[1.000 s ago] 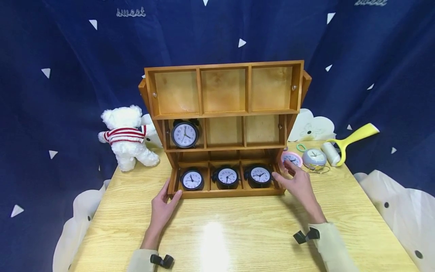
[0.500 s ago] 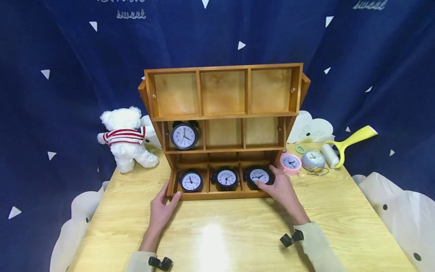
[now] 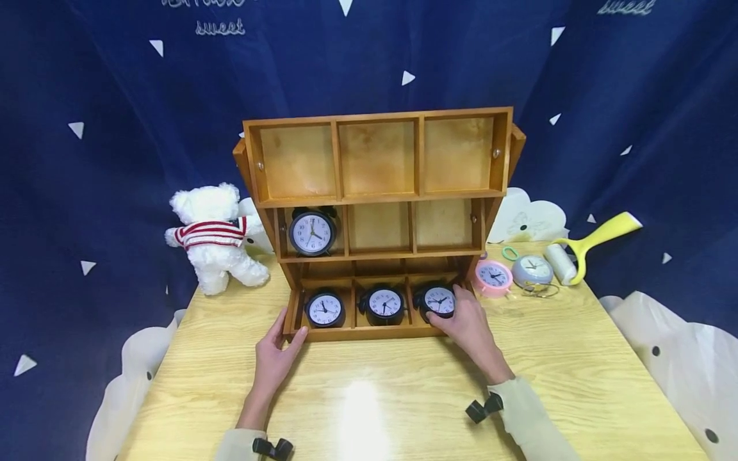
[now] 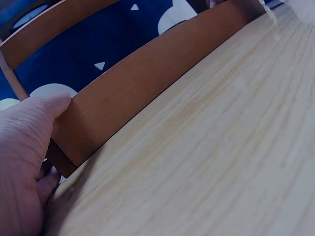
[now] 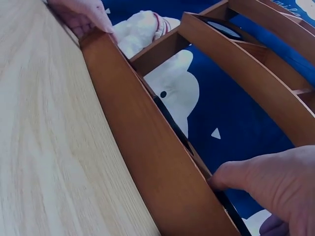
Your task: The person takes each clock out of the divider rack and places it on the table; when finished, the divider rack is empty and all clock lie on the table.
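A three-tier wooden shelf (image 3: 369,333) stands on the table. My left hand (image 3: 275,355) grips its lower left corner, thumb (image 4: 59,102) on the front board and other fingers round the side. My right hand (image 3: 469,326) holds the black alarm clock (image 3: 439,299) in the bottom right compartment, with thumb at its lower front and fingers at its right side. In the bottom row sit two more black alarm clocks, one in the middle (image 3: 385,303) and one at left (image 3: 325,309). Another black alarm clock (image 3: 312,233) occupies the middle tier's left compartment.
A white teddy bear (image 3: 213,234) in a striped shirt sits left of the shelf. To the right are a pink clock (image 3: 492,276), a blue-grey clock (image 3: 532,269), a green ring (image 3: 510,253) and a yellow-handled lint roller (image 3: 605,232). A navy curtain (image 3: 369,57) hangs behind.
My right hand has moved left from the shelf's right edge onto the bottom right alarm clock and closed round it. The left hand stays on the shelf corner.
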A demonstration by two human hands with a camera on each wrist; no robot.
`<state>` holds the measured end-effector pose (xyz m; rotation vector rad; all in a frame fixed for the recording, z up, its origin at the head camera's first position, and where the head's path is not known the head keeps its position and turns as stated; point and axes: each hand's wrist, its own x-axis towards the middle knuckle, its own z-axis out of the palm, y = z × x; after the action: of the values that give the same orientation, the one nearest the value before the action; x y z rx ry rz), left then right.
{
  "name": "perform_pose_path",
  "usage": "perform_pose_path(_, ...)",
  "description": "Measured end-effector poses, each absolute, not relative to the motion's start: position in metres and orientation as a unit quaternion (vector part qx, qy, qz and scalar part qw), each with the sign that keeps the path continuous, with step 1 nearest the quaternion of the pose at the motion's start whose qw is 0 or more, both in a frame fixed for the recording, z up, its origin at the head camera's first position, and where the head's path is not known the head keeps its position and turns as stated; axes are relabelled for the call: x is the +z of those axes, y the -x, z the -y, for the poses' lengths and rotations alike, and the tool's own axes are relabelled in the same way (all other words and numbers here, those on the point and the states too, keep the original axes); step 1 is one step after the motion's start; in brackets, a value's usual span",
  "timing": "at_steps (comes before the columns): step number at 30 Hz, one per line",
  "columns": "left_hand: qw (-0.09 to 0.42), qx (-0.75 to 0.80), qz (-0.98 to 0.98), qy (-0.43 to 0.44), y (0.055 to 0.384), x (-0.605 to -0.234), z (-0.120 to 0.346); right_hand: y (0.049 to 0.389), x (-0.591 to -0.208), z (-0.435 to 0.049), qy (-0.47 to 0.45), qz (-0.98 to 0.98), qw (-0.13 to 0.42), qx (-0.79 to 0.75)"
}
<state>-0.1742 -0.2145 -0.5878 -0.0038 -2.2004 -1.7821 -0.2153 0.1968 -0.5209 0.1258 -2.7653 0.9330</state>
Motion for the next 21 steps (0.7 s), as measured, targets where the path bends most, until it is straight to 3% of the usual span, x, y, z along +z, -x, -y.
perform_pose_path(21,0.155,-0.619,0.77,-0.001,0.1744,-0.5897,0.2135,0.2149,-0.5268,-0.1914,-0.024,0.954,0.105,0.281)
